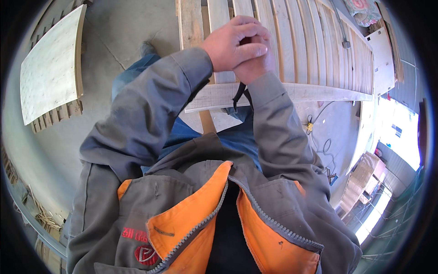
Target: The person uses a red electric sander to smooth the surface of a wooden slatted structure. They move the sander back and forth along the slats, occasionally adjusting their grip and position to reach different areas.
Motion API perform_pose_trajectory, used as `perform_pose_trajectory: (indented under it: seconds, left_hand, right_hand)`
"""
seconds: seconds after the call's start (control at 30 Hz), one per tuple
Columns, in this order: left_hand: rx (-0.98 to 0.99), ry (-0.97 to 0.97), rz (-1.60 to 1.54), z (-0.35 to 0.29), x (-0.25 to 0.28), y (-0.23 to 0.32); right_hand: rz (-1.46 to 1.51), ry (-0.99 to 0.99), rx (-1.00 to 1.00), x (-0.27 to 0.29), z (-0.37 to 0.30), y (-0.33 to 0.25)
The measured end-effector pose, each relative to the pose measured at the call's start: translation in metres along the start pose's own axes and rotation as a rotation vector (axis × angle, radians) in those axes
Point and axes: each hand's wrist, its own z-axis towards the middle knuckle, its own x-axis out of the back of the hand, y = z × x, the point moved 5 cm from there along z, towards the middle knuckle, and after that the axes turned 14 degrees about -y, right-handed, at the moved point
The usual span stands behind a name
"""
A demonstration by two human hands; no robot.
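Clasping left hand (226, 48) over right hand (256, 67) above slatted wooden frame (289, 45), with fingers curled, cannot tell whether around anything; best to hold steady and keep black strap (238, 92) from snagging on near rail (319, 92).

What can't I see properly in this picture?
Head view: whether anything is between the left hand and right hand; fingers cover it.
Head view: where the black strap leads; the right hand and sleeve get in the way.
Head view: the slats' far ends; the top edge cuts them off.
Head view: what the yellow thing is; too small.
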Motion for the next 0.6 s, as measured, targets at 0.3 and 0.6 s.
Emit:
perform_pose_trajectory:
  seconds: [0.3, 0.6]
  left_hand:
    - [0.001, -0.014, -0.001, -0.011, -0.006, 0.003]
    - [0.01, -0.052, -0.082, -0.016, -0.016, 0.01]
  right_hand:
    - [0.55, 0.095, 0.034, 0.018, -0.02, 0.003]
    - [0.457, -0.034, 0.008, 0.02, -0.026, 0.002]
